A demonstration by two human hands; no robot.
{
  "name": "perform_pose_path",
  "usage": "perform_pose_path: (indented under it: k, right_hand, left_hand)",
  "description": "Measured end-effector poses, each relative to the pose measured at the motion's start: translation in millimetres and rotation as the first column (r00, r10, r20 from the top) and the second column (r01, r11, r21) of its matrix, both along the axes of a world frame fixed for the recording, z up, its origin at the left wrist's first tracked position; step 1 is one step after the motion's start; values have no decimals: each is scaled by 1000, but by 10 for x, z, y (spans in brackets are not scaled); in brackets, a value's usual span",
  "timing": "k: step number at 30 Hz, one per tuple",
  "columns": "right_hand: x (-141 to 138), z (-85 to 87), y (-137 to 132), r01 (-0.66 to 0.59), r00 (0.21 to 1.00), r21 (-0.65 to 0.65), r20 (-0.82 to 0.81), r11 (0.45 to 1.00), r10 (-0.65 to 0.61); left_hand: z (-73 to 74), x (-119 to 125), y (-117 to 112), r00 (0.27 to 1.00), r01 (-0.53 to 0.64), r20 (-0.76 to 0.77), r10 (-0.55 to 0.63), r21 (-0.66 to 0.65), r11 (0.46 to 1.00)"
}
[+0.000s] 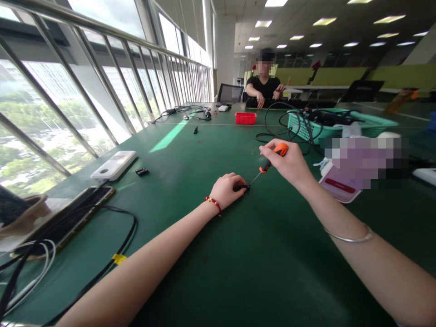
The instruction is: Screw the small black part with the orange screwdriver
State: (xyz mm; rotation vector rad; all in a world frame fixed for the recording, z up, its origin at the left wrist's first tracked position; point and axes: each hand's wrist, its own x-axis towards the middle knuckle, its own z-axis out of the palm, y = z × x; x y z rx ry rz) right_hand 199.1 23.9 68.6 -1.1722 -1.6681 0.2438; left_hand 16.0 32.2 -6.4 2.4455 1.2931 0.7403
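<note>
My left hand (227, 189) rests on the green table (238, 254), fingers curled over a small black part (241, 187) that it pins down. My right hand (288, 161) is closed around an orange-and-black screwdriver (272, 157), held slanted. The screwdriver's thin shaft points down-left, and its tip meets the black part at my left fingertips. A red bead bracelet circles my left wrist, a silver bangle my right forearm.
A white box (114, 165) and a small black piece (142, 171) lie to the left. A phone (73, 217) and black cables (112, 254) sit near left. A teal basket (340, 123) with cables stands right. A red tray (245, 118) and a seated person (265, 86) are far across.
</note>
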Motion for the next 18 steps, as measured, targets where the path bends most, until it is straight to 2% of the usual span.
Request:
perform_pose_path:
  k: [6, 12, 18]
  right_hand:
    - [12, 16, -24, -123, 992, -23, -11, 992, 123]
    - [11, 7, -9, -27, 1000, -18, -4, 999, 27]
    - [19, 47, -28, -149, 989, -71, -6, 986, 149]
  left_hand:
    - [-6, 0, 1, 1000, -3, -1, 3, -3, 1000]
    - [10, -2, -13, 1000, -5, 1, 5, -9, 1000]
    - [17, -8, -18, 1000, -8, 7, 8, -24, 1000]
